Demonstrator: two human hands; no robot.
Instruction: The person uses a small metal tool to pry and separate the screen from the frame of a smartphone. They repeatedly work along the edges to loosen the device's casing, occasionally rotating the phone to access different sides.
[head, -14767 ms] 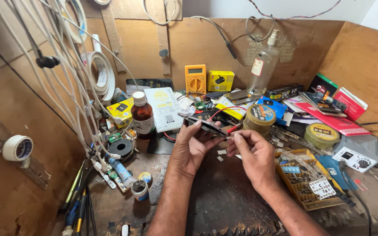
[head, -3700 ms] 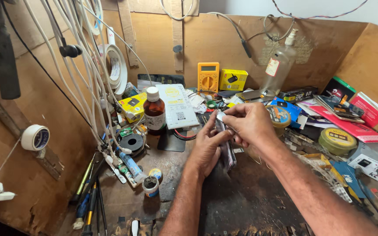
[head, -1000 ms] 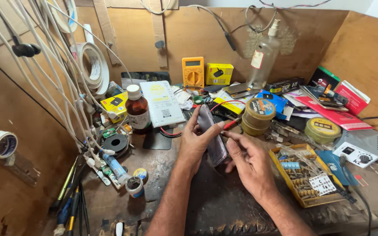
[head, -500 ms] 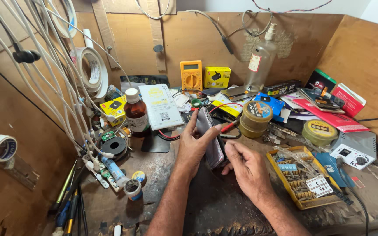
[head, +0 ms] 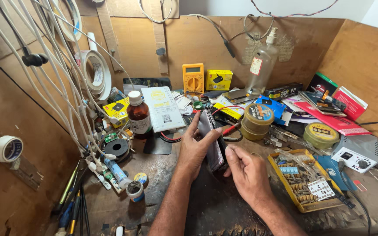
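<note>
A dark smartphone (head: 212, 139) stands on its long edge over the middle of the workbench, screen side turned left. My left hand (head: 194, 147) wraps it from the left, fingers up along its top edge and thumb at its back. My right hand (head: 246, 171) is at the phone's lower right edge, thumb and forefinger pinched against the seam. Whether something thin sits in that pinch, I cannot tell.
A brown bottle (head: 138, 115) and a white box (head: 162, 108) stand to the left. A yellow multimeter (head: 193, 78) leans at the back wall beside a clear spray bottle (head: 261, 65). Round tins (head: 258, 120), a yellow parts tray (head: 299, 179), hanging white cables (head: 62, 87).
The phone went from flat between both hands to standing on edge. In the last second my right hand slid down to its lower right edge; my left hand keeps holding it.
</note>
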